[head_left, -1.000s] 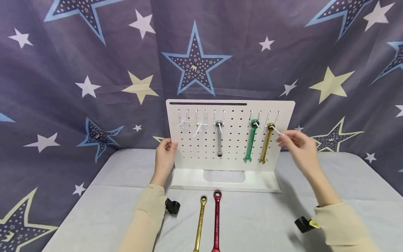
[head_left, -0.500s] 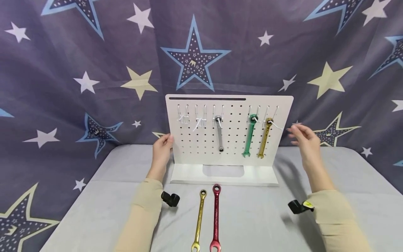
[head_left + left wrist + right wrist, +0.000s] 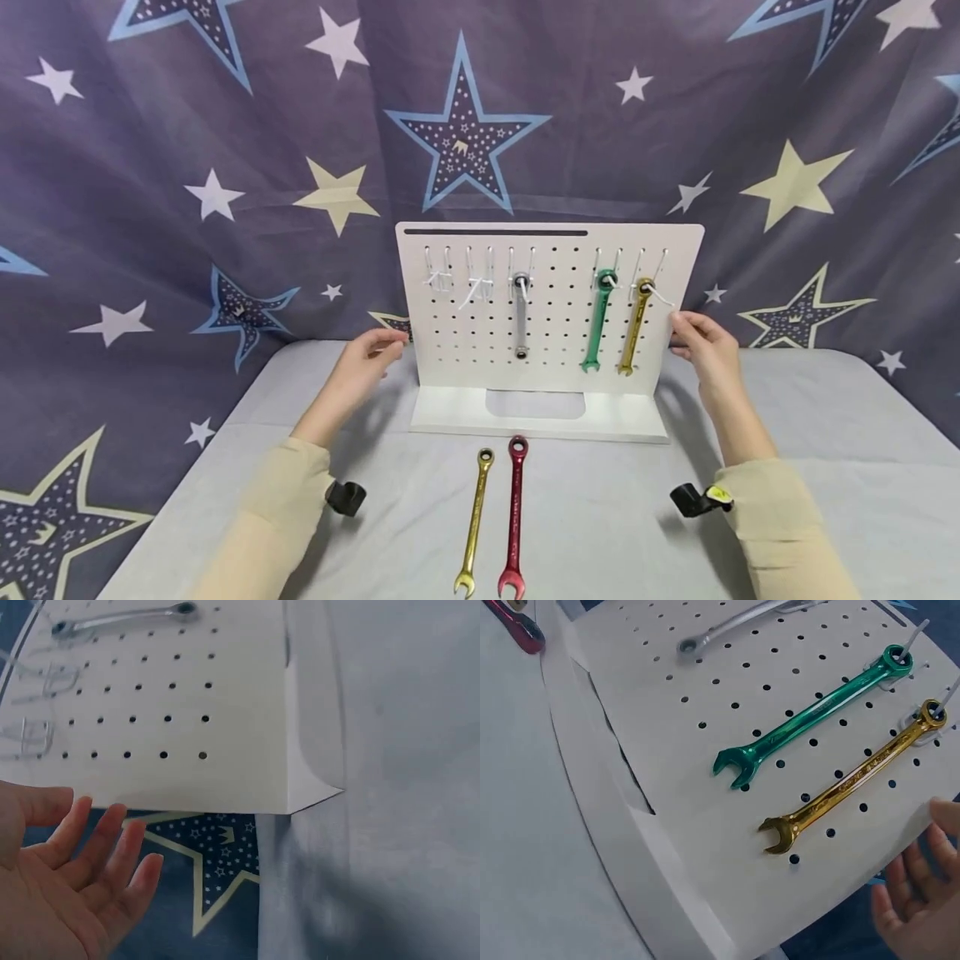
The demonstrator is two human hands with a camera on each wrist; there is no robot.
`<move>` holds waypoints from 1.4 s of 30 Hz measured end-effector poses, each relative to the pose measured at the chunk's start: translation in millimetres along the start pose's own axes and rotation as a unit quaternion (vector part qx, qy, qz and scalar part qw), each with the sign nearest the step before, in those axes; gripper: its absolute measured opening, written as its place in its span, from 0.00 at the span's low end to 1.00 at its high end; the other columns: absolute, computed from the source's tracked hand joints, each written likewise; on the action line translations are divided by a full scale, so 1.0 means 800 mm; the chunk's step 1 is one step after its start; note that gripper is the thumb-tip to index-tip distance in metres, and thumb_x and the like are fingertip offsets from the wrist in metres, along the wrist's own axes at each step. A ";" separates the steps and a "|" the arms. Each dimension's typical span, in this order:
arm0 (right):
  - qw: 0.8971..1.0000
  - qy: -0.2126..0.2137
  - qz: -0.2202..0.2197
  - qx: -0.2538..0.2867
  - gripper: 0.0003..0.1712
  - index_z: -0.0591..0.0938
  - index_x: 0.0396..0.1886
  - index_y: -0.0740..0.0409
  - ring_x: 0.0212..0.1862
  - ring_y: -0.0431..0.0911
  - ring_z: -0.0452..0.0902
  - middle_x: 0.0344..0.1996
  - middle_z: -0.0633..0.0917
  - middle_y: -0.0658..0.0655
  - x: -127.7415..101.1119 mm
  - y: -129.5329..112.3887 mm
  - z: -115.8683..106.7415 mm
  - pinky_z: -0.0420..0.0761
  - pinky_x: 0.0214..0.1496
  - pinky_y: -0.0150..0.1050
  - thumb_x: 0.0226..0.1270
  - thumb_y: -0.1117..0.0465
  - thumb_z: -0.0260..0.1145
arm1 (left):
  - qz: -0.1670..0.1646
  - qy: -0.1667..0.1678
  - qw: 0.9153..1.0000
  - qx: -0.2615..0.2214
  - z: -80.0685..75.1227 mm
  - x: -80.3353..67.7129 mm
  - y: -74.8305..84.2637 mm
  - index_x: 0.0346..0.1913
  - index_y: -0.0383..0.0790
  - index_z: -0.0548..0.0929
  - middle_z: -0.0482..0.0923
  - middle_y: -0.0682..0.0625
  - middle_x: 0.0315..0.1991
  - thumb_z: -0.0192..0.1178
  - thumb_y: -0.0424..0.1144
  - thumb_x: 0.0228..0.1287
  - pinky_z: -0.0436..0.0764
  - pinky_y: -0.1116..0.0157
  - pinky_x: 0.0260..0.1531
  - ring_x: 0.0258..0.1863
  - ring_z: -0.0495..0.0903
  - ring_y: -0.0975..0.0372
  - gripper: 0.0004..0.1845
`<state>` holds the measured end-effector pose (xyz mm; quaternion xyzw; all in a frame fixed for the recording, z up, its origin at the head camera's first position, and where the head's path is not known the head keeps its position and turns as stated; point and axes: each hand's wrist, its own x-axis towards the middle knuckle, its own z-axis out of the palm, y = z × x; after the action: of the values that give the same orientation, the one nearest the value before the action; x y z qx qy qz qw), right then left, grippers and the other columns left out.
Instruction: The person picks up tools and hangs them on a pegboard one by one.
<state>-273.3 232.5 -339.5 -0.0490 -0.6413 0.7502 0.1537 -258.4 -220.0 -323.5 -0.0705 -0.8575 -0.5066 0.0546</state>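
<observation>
My right hand (image 3: 701,342) has let go of the white hook and now rests, fingers relaxed and holding nothing, at the right edge of the pegboard (image 3: 551,350), so the gold wrench (image 3: 634,328) hangs free beside the green wrench (image 3: 597,321). My left hand (image 3: 367,354) has come off the left edge and hovers open just beside it. A silver wrench (image 3: 521,317) hangs mid-board. On the counter (image 3: 825,417) lie 2 more: a second gold wrench (image 3: 474,523) and a red wrench (image 3: 514,517), nothing blocking them.
</observation>
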 end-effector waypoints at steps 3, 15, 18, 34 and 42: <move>0.996 -0.082 0.021 0.039 0.03 0.83 0.39 0.47 0.40 0.37 0.77 0.35 0.83 0.43 -0.005 -0.006 -0.012 0.79 0.44 0.28 0.73 0.58 0.63 | 0.024 -0.021 0.999 0.034 0.003 -0.014 0.008 0.60 0.28 0.76 0.80 0.35 0.53 0.49 0.35 0.77 0.76 0.55 0.48 0.51 0.79 0.46 0.17; 0.998 -0.057 0.028 0.026 0.07 0.80 0.42 0.49 0.40 0.36 0.78 0.36 0.83 0.42 -0.002 0.000 -0.008 0.77 0.44 0.28 0.70 0.55 0.67 | 0.020 -0.219 0.970 0.101 0.068 -0.073 0.036 0.53 0.37 0.81 0.82 0.51 0.42 0.52 0.43 0.77 0.79 0.54 0.46 0.43 0.80 0.57 0.15; 0.998 0.024 0.028 0.054 0.07 0.82 0.36 0.51 0.37 0.36 0.77 0.33 0.81 0.45 0.003 0.009 0.011 0.77 0.38 0.26 0.67 0.54 0.69 | 0.016 -0.283 0.954 0.095 0.081 -0.083 0.028 0.54 0.35 0.79 0.81 0.49 0.45 0.52 0.44 0.76 0.77 0.51 0.52 0.47 0.80 0.55 0.17; 0.991 0.084 0.043 0.092 0.09 0.83 0.33 0.53 0.36 0.38 0.76 0.33 0.81 0.48 -0.002 0.013 0.017 0.77 0.35 0.27 0.65 0.54 0.70 | -0.001 -0.235 0.926 0.296 0.116 -0.116 0.041 0.38 0.40 0.81 0.73 0.57 0.27 0.71 0.42 0.55 0.75 0.56 0.35 0.27 0.72 0.62 0.13; 0.993 0.051 0.052 0.089 0.11 0.81 0.35 0.54 0.37 0.38 0.75 0.32 0.81 0.47 0.002 0.014 0.020 0.77 0.37 0.27 0.65 0.52 0.70 | -0.008 -0.242 0.932 0.269 0.107 -0.120 0.035 0.48 0.33 0.77 0.72 0.55 0.25 0.68 0.29 0.48 0.72 0.62 0.26 0.23 0.71 0.61 0.21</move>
<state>-281.3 216.2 -347.0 -0.1067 -0.5600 0.8077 0.1502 -161.0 -137.5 -356.3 -0.1674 -0.9493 -0.2250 -0.1418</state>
